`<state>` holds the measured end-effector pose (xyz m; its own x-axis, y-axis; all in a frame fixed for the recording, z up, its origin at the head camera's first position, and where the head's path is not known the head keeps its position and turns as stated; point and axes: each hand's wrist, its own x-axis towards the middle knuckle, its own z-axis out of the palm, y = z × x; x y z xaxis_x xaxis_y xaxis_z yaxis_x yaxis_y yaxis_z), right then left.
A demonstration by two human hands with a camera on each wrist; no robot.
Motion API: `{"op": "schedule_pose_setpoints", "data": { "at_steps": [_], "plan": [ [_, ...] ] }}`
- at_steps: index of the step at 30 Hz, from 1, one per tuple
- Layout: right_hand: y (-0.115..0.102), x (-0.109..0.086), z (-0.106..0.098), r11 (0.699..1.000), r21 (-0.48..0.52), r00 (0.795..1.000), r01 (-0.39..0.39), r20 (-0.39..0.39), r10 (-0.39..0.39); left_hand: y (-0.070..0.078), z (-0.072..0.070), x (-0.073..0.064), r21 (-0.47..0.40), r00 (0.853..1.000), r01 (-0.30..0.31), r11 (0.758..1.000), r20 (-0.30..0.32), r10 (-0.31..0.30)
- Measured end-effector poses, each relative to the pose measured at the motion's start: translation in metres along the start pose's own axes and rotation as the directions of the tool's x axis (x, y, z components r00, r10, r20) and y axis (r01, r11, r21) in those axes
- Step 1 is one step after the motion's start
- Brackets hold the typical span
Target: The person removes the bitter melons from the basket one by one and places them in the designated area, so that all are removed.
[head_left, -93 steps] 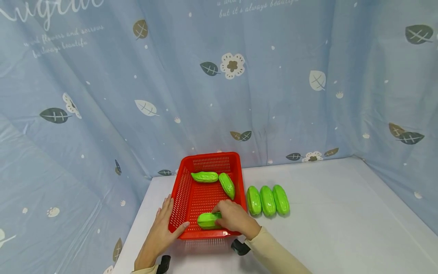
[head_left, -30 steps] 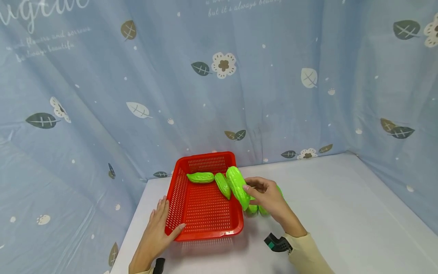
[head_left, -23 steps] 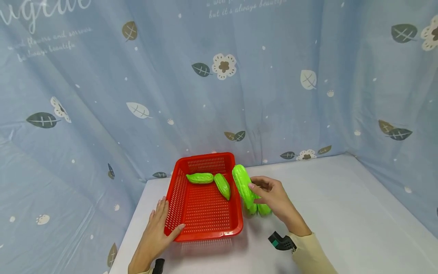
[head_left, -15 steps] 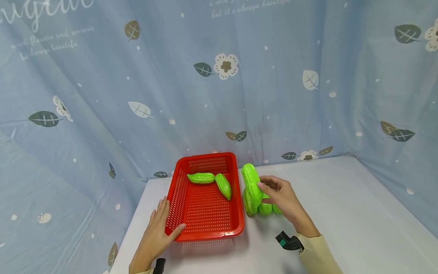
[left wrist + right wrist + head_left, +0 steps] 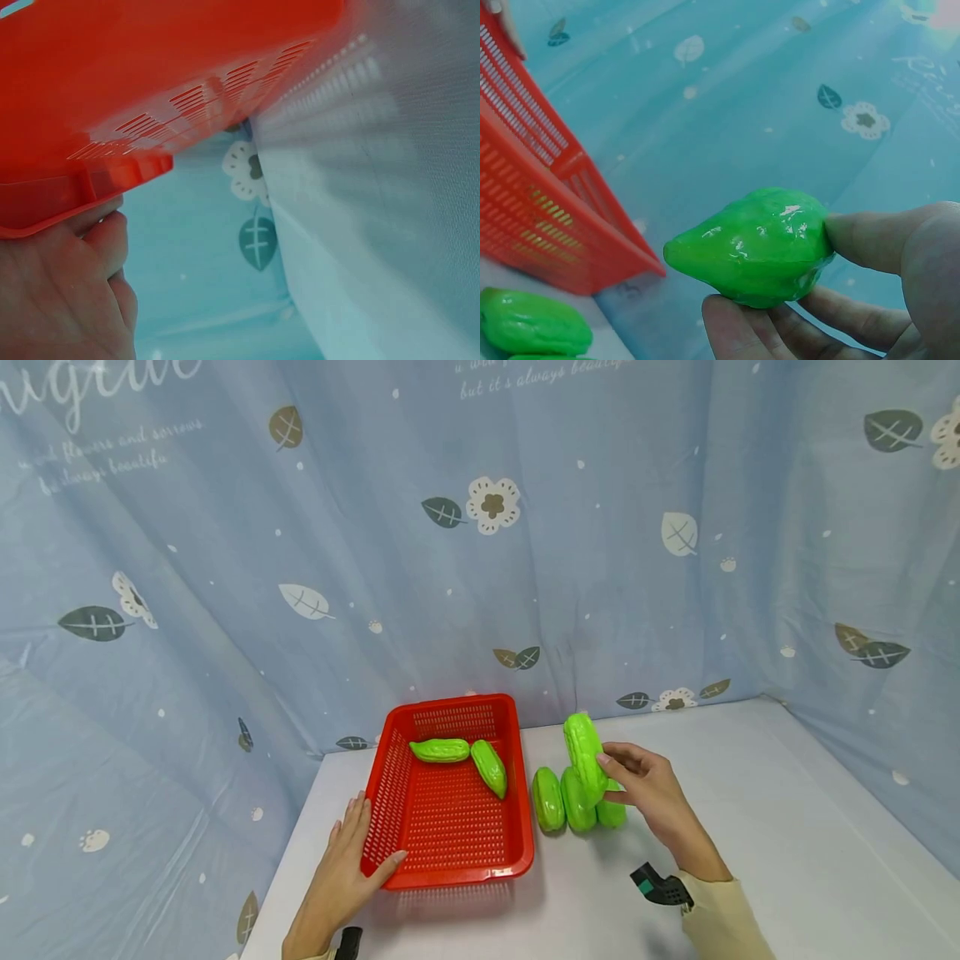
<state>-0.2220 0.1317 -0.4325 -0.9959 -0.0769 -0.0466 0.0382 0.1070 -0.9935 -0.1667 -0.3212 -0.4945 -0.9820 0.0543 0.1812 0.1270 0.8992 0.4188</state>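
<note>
My right hand pinches a shiny green bitter melon between thumb and fingers. It is held tilted above three similar melons lying side by side on the table, partly covering them; the leftmost melon shows whole. In the right wrist view the held melon points its tapered end at the basket. My left hand holds the near-left corner of the red plastic basket, thumb over the rim, fingers along the outer wall. Inside the basket lie two melons, one crosswise and one slanting.
The basket stands on a white table, close to a blue printed curtain behind and at the sides. The melons on the table lie just right of the basket wall. Dark straps with devices are on both wrists.
My right hand took a melon from the basket's near end, lifted it over the right rim, and carried it rightward above the row. My left hand stays at the basket corner.
</note>
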Motion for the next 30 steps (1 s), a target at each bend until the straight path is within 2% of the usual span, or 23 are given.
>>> {"op": "schedule_pose_setpoints", "data": {
  "at_steps": [13,30],
  "plan": [
    [0.010,0.003,-0.018,0.999,-0.033,0.999,-0.014,-0.052,0.012,-0.001,0.001,-0.001,0.011,1.000,0.023,1.000,0.010,-0.023],
    [0.030,0.007,-0.039,0.995,-0.079,0.995,-0.060,-0.087,0.053,0.000,0.001,0.000,-0.019,1.000,0.006,1.000,-0.006,-0.006]
  ]
}}
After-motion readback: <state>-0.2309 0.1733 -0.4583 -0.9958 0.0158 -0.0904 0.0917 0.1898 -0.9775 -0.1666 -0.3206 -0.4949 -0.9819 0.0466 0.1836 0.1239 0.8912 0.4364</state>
